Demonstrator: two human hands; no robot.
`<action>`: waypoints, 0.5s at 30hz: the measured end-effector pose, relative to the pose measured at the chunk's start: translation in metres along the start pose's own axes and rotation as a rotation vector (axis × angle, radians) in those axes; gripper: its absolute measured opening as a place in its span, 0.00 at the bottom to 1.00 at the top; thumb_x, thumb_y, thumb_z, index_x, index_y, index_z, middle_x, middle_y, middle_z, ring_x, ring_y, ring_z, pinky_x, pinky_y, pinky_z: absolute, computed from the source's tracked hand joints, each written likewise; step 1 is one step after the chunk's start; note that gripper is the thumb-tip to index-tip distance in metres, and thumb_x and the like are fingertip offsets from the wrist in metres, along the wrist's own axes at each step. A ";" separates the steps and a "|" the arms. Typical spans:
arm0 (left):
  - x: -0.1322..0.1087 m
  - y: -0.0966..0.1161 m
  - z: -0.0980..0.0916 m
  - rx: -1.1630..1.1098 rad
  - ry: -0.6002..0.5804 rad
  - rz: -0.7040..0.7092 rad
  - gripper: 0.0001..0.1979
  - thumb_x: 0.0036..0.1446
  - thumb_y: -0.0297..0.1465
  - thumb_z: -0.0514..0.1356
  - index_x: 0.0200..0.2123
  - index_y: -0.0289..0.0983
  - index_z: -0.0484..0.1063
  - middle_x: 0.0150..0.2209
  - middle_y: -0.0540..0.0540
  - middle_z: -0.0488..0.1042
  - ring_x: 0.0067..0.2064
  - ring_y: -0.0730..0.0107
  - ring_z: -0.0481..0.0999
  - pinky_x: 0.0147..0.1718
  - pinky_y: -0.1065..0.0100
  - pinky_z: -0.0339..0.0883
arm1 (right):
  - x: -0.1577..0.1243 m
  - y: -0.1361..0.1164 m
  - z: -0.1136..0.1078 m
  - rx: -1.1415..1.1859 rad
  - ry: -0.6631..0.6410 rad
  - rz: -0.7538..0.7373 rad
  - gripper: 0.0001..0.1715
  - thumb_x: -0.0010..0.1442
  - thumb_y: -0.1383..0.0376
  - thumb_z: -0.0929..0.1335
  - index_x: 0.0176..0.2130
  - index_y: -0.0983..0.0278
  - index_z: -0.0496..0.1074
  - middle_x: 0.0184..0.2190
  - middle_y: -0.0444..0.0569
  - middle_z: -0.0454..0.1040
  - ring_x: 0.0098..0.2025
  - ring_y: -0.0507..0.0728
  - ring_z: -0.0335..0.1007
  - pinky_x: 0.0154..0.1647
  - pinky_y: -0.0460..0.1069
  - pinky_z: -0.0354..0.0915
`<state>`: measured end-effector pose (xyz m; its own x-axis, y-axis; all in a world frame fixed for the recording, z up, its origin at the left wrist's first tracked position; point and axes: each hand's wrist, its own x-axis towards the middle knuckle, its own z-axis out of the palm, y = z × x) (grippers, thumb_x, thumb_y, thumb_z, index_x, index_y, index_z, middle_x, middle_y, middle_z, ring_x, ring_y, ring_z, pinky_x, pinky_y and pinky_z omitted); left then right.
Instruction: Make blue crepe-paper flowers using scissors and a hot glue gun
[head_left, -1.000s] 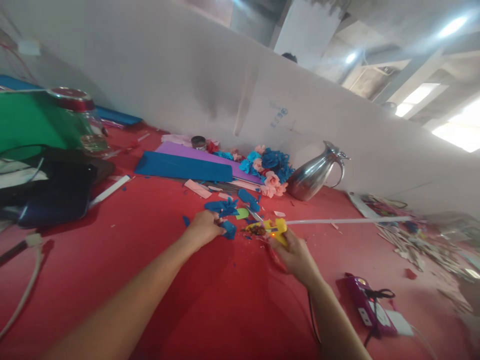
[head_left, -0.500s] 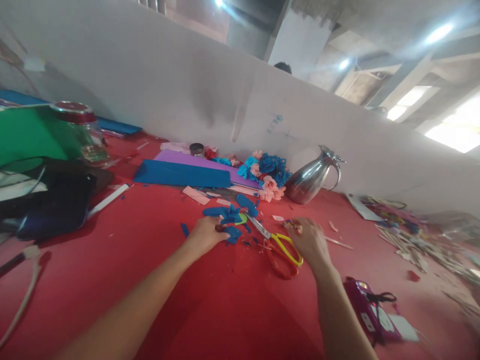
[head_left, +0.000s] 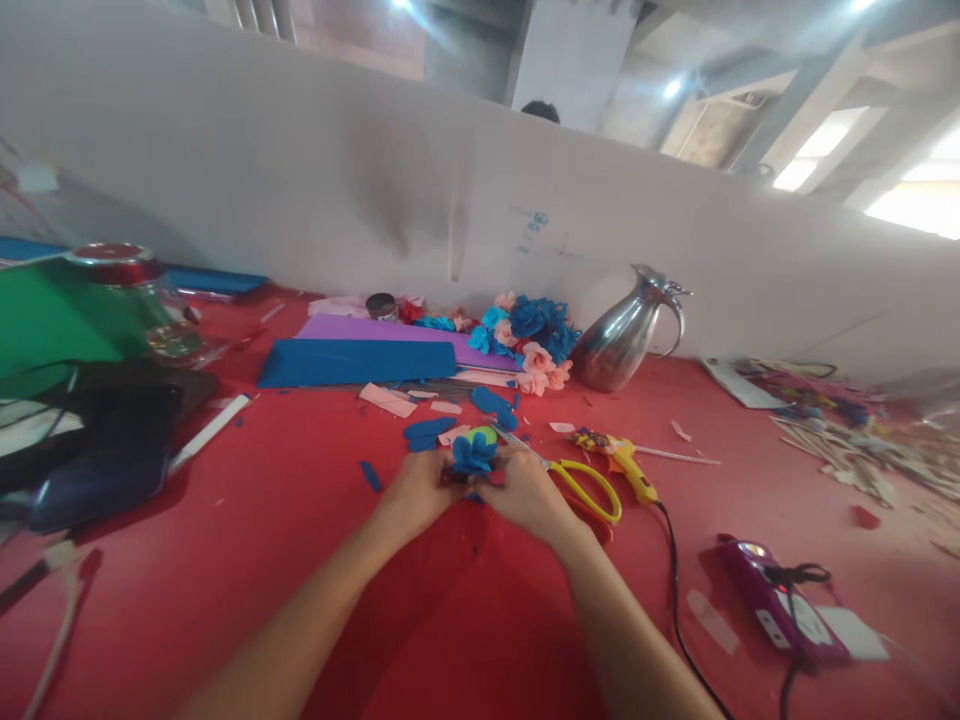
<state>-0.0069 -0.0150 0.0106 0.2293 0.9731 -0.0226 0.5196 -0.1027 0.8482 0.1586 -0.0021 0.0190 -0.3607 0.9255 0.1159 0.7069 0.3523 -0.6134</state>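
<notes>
A small blue paper flower (head_left: 474, 454) is held upright between my two hands over the red table. My left hand (head_left: 426, 490) is closed round its lower left side. From the right, my right hand (head_left: 525, 488) pinches at the flower's base, and the fingertips there partly hide each other. Just beyond my right hand lie scissors with yellow handles (head_left: 591, 490), their blades partly covered by it. Farther right, a yellow glue gun (head_left: 634, 474) rests on the table with its cord running toward me. Loose blue paper petals (head_left: 429, 432) lie behind my left hand.
A blue paper strip (head_left: 360, 362) lies on purple sheets at the back, beside a heap of paper flowers (head_left: 541, 330). The metal jug (head_left: 619, 335) stands by the wall. At right is a purple power device (head_left: 780, 600); at left, a dark phone (head_left: 112, 450) and a jar (head_left: 161, 320).
My right hand has left the glue gun on the table and moved left to the blue flower. The flower is now between both hands, slightly nearer me.
</notes>
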 end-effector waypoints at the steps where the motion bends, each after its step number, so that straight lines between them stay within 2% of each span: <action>1: -0.001 0.001 0.001 -0.020 -0.011 0.013 0.06 0.47 0.28 0.59 0.29 0.38 0.77 0.30 0.49 0.79 0.36 0.60 0.76 0.33 0.68 0.64 | -0.001 0.001 0.000 -0.024 -0.010 0.001 0.06 0.50 0.69 0.68 0.26 0.61 0.76 0.28 0.48 0.77 0.35 0.58 0.73 0.36 0.48 0.63; 4: -0.003 0.004 0.003 -0.056 0.024 0.020 0.09 0.47 0.29 0.60 0.34 0.39 0.76 0.32 0.49 0.79 0.35 0.62 0.74 0.34 0.68 0.64 | -0.003 0.005 -0.003 -0.045 -0.018 0.009 0.07 0.51 0.69 0.67 0.25 0.62 0.75 0.27 0.48 0.77 0.30 0.57 0.72 0.32 0.48 0.61; 6: -0.003 0.005 0.004 -0.030 0.114 0.029 0.12 0.50 0.34 0.61 0.39 0.39 0.74 0.33 0.48 0.77 0.34 0.63 0.73 0.34 0.67 0.65 | -0.002 0.008 -0.006 0.018 0.043 0.054 0.08 0.51 0.69 0.66 0.27 0.61 0.76 0.27 0.47 0.77 0.30 0.56 0.72 0.31 0.47 0.60; 8: -0.004 0.005 0.004 -0.019 0.191 0.077 0.15 0.55 0.38 0.57 0.43 0.38 0.72 0.35 0.46 0.76 0.37 0.63 0.73 0.39 0.65 0.66 | -0.001 0.012 -0.010 0.124 0.132 0.135 0.08 0.52 0.67 0.67 0.28 0.60 0.77 0.26 0.45 0.77 0.31 0.56 0.72 0.31 0.47 0.61; 11: -0.005 0.007 0.004 -0.079 0.211 0.154 0.17 0.62 0.39 0.48 0.45 0.39 0.71 0.42 0.44 0.75 0.47 0.62 0.71 0.51 0.63 0.62 | 0.003 0.018 -0.015 0.416 0.251 0.256 0.08 0.52 0.61 0.68 0.29 0.61 0.77 0.24 0.44 0.77 0.29 0.55 0.71 0.31 0.48 0.62; 15: -0.007 0.009 0.004 -0.163 0.167 0.159 0.16 0.61 0.40 0.50 0.43 0.39 0.73 0.45 0.43 0.75 0.48 0.61 0.72 0.56 0.61 0.58 | 0.005 0.019 -0.020 0.976 0.299 0.356 0.14 0.45 0.56 0.73 0.28 0.65 0.77 0.24 0.44 0.76 0.26 0.53 0.69 0.31 0.48 0.64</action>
<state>-0.0003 -0.0239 0.0163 0.1515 0.9693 0.1935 0.3460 -0.2354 0.9082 0.1829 0.0121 0.0235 0.0265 0.9958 -0.0871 -0.0956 -0.0842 -0.9919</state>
